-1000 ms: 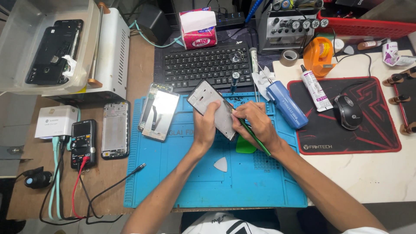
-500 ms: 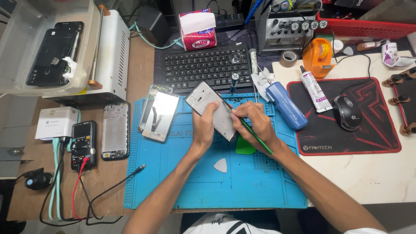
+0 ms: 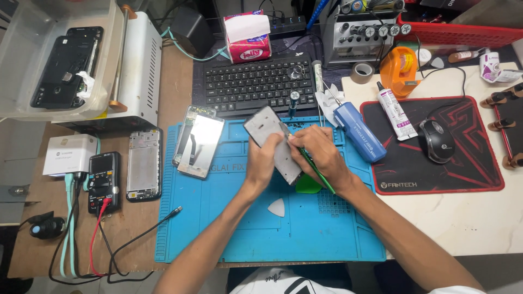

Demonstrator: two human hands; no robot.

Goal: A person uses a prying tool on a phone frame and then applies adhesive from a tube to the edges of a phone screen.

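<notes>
My left hand (image 3: 264, 159) grips a grey phone frame (image 3: 267, 133), tilted, above the blue work mat (image 3: 218, 228). My right hand (image 3: 320, 155) holds a thin green-handled tool (image 3: 317, 172) with its tip against the frame's right edge. Directly under my right hand lies a green pick (image 3: 308, 185). A white triangular pick (image 3: 277, 207) rests on the mat below both hands.
Phone screen parts (image 3: 197, 142) lie at the mat's left; another frame (image 3: 144, 164) and a multimeter (image 3: 103, 173) are further left. Behind are a black keyboard (image 3: 253, 83), blue bottle (image 3: 358, 132), glue tube (image 3: 393, 109), mouse (image 3: 437, 140) on a red-black pad, and tissue pack (image 3: 247, 36).
</notes>
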